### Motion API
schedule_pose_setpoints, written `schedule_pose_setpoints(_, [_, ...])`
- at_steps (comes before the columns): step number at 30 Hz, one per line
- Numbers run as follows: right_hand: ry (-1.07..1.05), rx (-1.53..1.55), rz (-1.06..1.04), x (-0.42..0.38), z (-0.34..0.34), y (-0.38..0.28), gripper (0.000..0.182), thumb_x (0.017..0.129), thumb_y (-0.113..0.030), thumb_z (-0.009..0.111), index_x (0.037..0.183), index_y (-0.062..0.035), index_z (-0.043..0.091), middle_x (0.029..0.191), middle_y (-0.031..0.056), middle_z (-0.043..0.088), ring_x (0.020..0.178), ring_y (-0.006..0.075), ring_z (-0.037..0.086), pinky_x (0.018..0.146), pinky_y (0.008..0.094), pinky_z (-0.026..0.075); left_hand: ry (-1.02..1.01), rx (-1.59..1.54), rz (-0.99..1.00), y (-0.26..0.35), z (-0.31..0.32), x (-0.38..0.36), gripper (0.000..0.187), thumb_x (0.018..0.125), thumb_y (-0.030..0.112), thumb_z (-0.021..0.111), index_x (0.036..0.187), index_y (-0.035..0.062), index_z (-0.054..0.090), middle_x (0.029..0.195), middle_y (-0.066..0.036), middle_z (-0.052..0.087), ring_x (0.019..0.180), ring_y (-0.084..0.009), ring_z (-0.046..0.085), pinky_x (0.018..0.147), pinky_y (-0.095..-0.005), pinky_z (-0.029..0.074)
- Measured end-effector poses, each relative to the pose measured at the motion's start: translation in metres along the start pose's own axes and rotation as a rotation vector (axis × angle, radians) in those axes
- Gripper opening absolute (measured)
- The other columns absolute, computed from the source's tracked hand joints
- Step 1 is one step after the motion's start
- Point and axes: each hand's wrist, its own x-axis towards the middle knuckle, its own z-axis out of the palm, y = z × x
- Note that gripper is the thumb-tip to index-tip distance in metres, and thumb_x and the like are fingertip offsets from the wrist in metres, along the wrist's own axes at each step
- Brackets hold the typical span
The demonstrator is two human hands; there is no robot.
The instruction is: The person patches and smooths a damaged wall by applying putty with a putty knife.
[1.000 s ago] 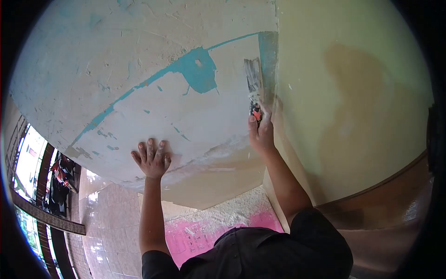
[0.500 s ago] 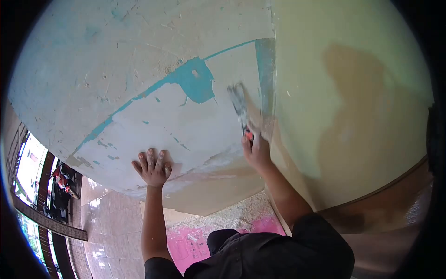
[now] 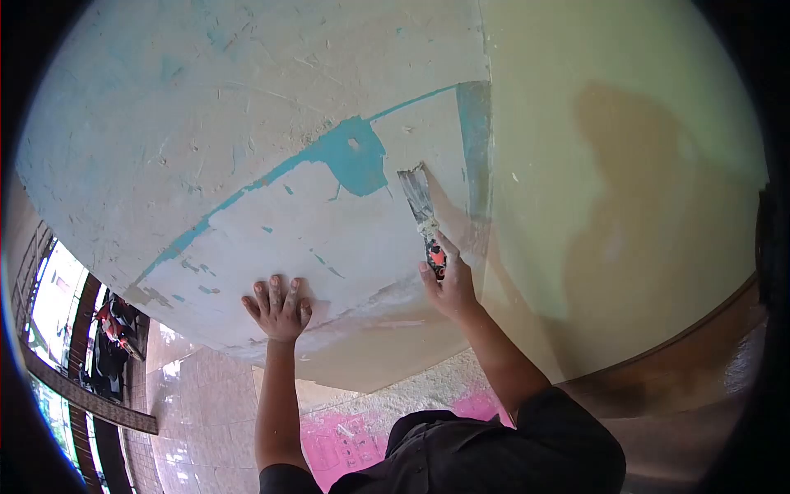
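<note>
My right hand (image 3: 451, 288) grips a putty knife (image 3: 418, 198) by its black and red handle. The blade points up the wall, its tip at the pale surface just right of a turquoise patch (image 3: 359, 160). Whitish residue clings to the blade and its neck. Lower on the left, my left hand (image 3: 280, 311) lies flat against the scraped white part of the wall (image 3: 255, 214), fingers spread. A turquoise band runs along the edge between this part and the rougher paint above it.
A yellow-green wall (image 3: 658, 247) meets the scraped wall at a corner on the right, with a shadow on it. Scraped debris (image 3: 387, 387) lies on a pink sheet (image 3: 346, 436) at the wall's foot. Tiled floor (image 3: 197, 395) and a parked red motorbike (image 3: 115, 321) are at left.
The putty knife, blurred before, now shows sharply, slightly lower in view. My left hand stays flat on the wall; the whole view has shifted a little.
</note>
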Motion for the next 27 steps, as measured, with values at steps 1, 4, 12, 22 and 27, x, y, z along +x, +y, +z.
schedule_pose_setpoints(1, [0.014,0.042,-0.004,0.004,-0.001,-0.006,0.057,0.087,-0.014,0.065,0.135,0.0004,0.041,0.108,0.0257,0.063,0.089,0.0362,0.067,0.075,0.0408,0.054,-0.001,0.002,0.000,-0.001,0.000,0.000,0.052,0.096,0.046,0.033,0.144,0.0287,0.042,0.157,-0.007,0.023,0.147,-0.0347,0.011,0.115,-0.0585,-0.001])
schedule_pose_setpoints(4, [-0.042,0.104,0.071,0.029,-0.008,-0.017,0.059,0.085,-0.014,0.067,0.137,-0.0021,0.041,0.102,0.0244,0.065,0.084,0.0349,0.068,0.069,0.0387,0.054,-0.005,0.017,0.000,0.000,0.000,0.000,0.052,0.096,0.047,0.032,0.144,0.0288,0.042,0.157,-0.008,0.023,0.147,-0.0344,0.011,0.115,-0.0584,-0.002])
schedule_pose_setpoints(12, [-0.009,-0.008,-0.059,0.004,-0.003,-0.007,0.055,0.085,-0.017,0.066,0.134,-0.0014,0.046,0.099,0.0211,0.066,0.077,0.0319,0.068,0.067,0.0378,0.054,-0.010,0.012,-0.001,0.001,-0.003,0.001,0.052,0.096,0.046,0.034,0.144,0.0286,0.042,0.157,-0.007,0.023,0.146,-0.0344,0.013,0.115,-0.0590,0.001])
schedule_pose_setpoints(22, [0.010,0.063,0.001,0.038,-0.008,-0.027,0.059,0.083,-0.012,0.068,0.137,-0.0059,0.045,0.094,0.0176,0.067,0.068,0.0268,0.066,0.059,0.0339,0.053,-0.005,-0.012,-0.029,-0.001,0.002,-0.002,0.052,0.095,0.049,0.035,0.145,0.0348,0.039,0.158,-0.003,0.022,0.147,-0.0308,0.015,0.115,-0.0587,0.000])
schedule_pose_setpoints(27, [-0.004,0.042,0.004,0.034,-0.012,-0.028,0.059,0.082,-0.012,0.068,0.137,-0.0063,0.045,0.084,0.0143,0.067,0.064,0.0251,0.065,0.058,0.0337,0.052,-0.010,0.016,-0.028,0.000,0.000,-0.003,0.052,0.095,0.050,0.035,0.145,0.0346,0.040,0.158,-0.003,0.022,0.146,-0.0307,0.015,0.115,-0.0589,0.002])
